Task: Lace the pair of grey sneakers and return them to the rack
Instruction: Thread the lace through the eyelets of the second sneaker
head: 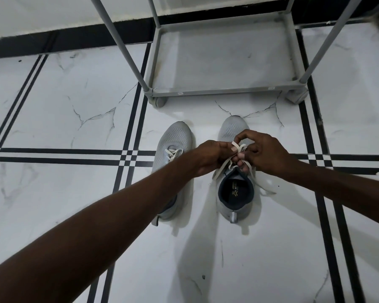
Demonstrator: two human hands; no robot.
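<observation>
Lacing: we pinch the cream lace [222, 166] of the right sneaker [237, 186] with both hands, above its tongue.
Left hand [208, 158]: our fingers are closed on a loop of the lace.
Right hand [264, 153]: our fingertips are closed on the lace strands beside the left hand, nearly touching it.
Right sneaker: it stands on the white tiled floor [74, 106], long axis running away from us, toe toward the rack, heel toward us, dark opening facing up.
Left sneaker [173, 145]: it lies just beside the right one and parallel, toe also toward the rack; our left forearm crosses its heel; its laces are crossed.
Rack [223, 91]: its grey bottom frame stands near, beyond both toes.
Loose ends: lace tails trail on the floor right of the shoe.
</observation>
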